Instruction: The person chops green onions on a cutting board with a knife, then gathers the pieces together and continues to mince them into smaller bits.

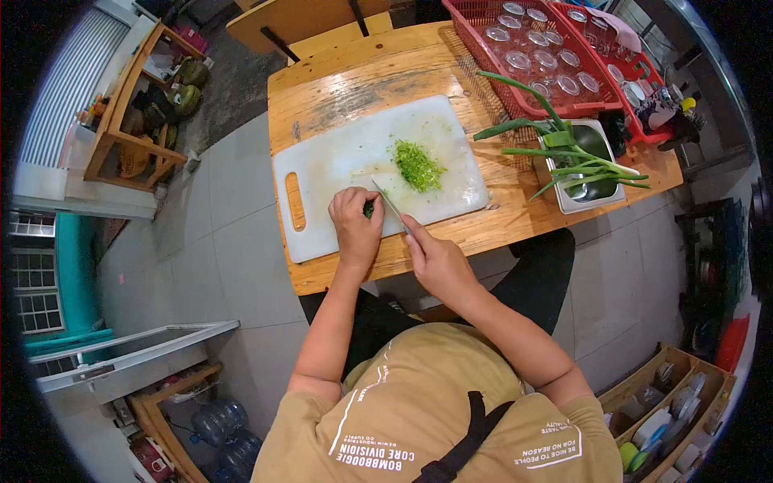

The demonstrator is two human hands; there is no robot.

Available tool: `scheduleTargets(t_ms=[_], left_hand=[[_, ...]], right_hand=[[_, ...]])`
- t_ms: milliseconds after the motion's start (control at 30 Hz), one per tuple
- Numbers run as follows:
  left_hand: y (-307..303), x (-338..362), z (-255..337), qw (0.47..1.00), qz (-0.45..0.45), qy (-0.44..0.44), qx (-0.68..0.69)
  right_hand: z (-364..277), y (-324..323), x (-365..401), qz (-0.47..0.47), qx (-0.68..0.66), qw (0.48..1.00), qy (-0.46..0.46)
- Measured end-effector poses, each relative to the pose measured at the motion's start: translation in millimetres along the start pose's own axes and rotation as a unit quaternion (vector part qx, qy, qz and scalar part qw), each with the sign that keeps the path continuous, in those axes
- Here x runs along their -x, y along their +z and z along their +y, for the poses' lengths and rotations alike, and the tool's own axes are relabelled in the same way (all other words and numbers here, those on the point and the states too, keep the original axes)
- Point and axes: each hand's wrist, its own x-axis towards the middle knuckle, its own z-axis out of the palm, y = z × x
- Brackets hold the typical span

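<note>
A white cutting board (322, 173) with a handle slot lies on the wooden table. My left hand (355, 221) is closed, fingers curled over a small dark green bunch of spring onion (369, 209) on the board. My right hand (437, 262) grips a knife (388, 198), its blade lying close beside my left fingertips. Farther right on the board sits a pile of chopped spring onion (417, 167). Whole spring onions (576, 153) rest across a metal container (596, 197) at the table's right.
Two red plastic baskets (515, 101) stand at the back right, one filled with upturned clear glasses (545, 60). A wooden chair (306, 24) is beyond the far table edge (362, 44). Water bottles (221, 423) stand at lower left, and a wooden crate (672, 402) at lower right.
</note>
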Motion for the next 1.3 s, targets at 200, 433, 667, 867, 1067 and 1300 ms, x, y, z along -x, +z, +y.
scheduleTargets(t_ms=[200,433,667,867,1067,1300], left_hand=[[3,1,-2,1.000,-0.003,-0.009,0.001],[1,1,-3,1.000,-0.009,-0.003,0.006],[1,2,-2,1.000,-0.014,-0.009,-0.006],[2,3,-1,1.000,-0.010,-0.002,0.005],[3,3,0,1.000,0.004,-0.001,-0.002],[4,4,-1,1.000,0.001,-0.004,0.003]], right_hand=[[-2,-10,15,-0.020,-0.044,0.998,0.034],[-2,1,-1,-0.010,0.023,0.999,0.022],[-3,-5,9,-0.013,0.006,1.000,0.013],[5,2,9,-0.012,0.023,1.000,0.016],[-1,-3,4,-0.025,0.072,0.997,0.008],[-3,-18,15,-0.006,0.004,1.000,0.020]])
